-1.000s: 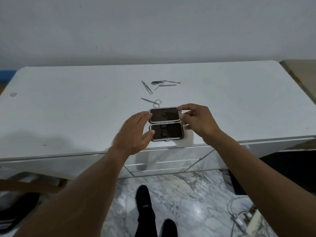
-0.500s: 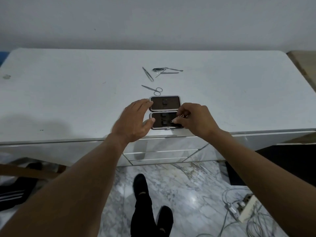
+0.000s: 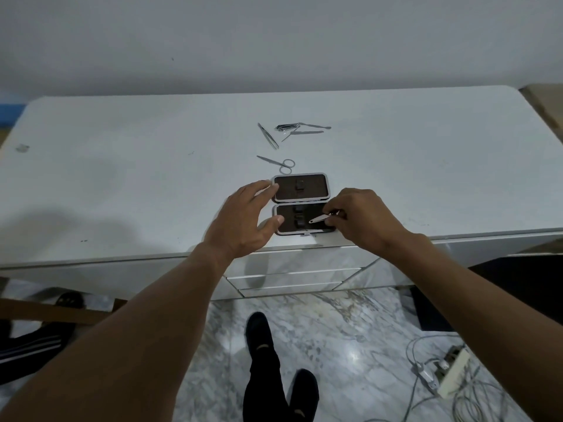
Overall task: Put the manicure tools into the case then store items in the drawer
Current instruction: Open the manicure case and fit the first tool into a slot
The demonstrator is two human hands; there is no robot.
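My right hand [image 3: 362, 220] pinches a small metal tool [image 3: 320, 219] over the near half of the open case [image 3: 313, 190], at the bench's [image 3: 122, 178] front edge. I'd keep it low and flat and slide its tip under a holding loop [image 3: 298, 222], while my left hand [image 3: 243, 220], fingers relaxed, steadies the case's side. Both halves look otherwise bare. The scissors [image 3: 278, 162], tweezers [image 3: 268, 136] and other tools [image 3: 301, 129] lie beyond.

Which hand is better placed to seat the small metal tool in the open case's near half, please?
The right hand: it pinches the small metal tool over the near half of the case; the left hand lies open at its left edge, holding nothing.
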